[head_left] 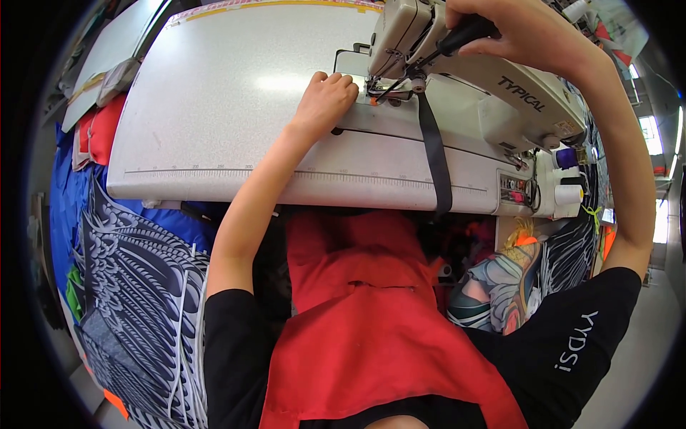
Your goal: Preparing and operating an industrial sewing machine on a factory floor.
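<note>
An industrial sewing machine (pixel 529 93) with a white head and bed stands before me. My right hand (pixel 511 32) is closed round the black handle of a screwdriver (pixel 466 36), its shaft slanting down left to the needle and presser foot area. Beside that area, on the bed, rests my left hand (pixel 329 99), fingers curled in; anything under the fingertips is hidden. A black strip of band (pixel 434 150) hangs from a small round guide (pixel 419 84) by the presser foot and passes over the bed's front edge.
The sewing table (pixel 214 136) has a ruler scale along its front. White and dark thread spools (pixel 569 194) stand at its right end. Patterned black-and-white fabric (pixel 136 286) is piled at left, with blue and red cloth behind. More printed fabric (pixel 500 286) lies at right.
</note>
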Motion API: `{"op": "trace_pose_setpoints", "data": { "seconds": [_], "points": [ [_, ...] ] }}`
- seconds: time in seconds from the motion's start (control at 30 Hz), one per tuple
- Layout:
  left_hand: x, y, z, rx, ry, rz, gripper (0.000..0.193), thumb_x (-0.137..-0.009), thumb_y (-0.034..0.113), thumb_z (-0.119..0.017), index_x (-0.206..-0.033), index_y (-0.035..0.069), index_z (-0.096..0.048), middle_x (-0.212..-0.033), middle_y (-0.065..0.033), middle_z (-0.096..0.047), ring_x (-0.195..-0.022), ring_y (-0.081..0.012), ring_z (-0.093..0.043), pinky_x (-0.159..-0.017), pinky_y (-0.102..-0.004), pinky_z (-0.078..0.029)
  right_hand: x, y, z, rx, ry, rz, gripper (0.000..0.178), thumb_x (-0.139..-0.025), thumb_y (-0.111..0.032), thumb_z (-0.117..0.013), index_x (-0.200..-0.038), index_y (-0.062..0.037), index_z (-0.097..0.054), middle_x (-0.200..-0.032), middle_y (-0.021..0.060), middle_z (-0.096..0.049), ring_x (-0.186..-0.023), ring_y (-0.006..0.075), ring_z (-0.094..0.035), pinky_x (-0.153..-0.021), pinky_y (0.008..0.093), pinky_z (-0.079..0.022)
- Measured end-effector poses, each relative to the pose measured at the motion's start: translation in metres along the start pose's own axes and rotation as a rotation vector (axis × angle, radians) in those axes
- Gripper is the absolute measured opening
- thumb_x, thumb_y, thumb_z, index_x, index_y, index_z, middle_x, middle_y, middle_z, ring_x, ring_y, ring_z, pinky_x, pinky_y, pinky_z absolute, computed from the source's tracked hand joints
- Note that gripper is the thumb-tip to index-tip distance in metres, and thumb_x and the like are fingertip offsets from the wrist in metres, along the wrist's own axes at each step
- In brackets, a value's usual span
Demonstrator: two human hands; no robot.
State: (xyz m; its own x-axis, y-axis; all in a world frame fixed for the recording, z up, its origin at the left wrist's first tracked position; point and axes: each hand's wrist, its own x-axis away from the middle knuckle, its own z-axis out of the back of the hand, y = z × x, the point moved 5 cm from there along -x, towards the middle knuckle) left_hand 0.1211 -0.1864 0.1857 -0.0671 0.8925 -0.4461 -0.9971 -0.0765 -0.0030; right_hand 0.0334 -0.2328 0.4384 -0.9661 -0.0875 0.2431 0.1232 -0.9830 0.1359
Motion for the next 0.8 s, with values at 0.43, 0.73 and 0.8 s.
{"op": "trace_pose_setpoints", "data": {
  "seconds": [0.43,0.73,0.8],
  "points": [
    [0.011,-0.035,0.012,0.317,0.323,0.27,0.009,-0.082,0.013,-0.051,-0.083,0.004,-0.054,-0.081,-0.0038,-0.056,-0.077,-0.0205,-0.053,-0.07,-0.0314,-0.04,0.002,-0.002,0.0,0.027,0.003,0.003,0.022,-0.068,-0.013,-0.067,-0.083,-0.001,-0.056,-0.083,0.012,-0.053,-0.081,0.0275,-0.054,-0.072,0.033,-0.043],
    [0.027,0.028,-0.023,1.742,0.039,0.879,0.031,-0.09,0.026,-0.043,-0.099,-0.001,-0.056,-0.09,-0.0073,-0.061,-0.064,-0.0123,-0.055,-0.057,-0.0223,-0.044,0.0,0.012,-0.007,-0.051,-0.162,-0.413,0.021,-0.072,-0.017,-0.065,-0.084,-0.0015,-0.058,-0.081,0.0114,-0.055,-0.075,0.0255,-0.057,-0.064,0.0331,-0.045],
    [0.013,0.062,-0.034,2.09,-0.038,0.843,0.037,-0.092,0.029,-0.04,-0.103,-0.003,-0.053,-0.094,-0.0082,-0.06,-0.067,-0.0122,-0.055,-0.059,-0.0219,-0.045,0.0,0.006,-0.003,-0.065,-0.156,-0.352,0.022,-0.072,-0.018,-0.064,-0.085,-0.0021,-0.058,-0.081,0.0111,-0.055,-0.074,0.0249,-0.057,-0.063,0.0333,-0.045]
  ]
}}
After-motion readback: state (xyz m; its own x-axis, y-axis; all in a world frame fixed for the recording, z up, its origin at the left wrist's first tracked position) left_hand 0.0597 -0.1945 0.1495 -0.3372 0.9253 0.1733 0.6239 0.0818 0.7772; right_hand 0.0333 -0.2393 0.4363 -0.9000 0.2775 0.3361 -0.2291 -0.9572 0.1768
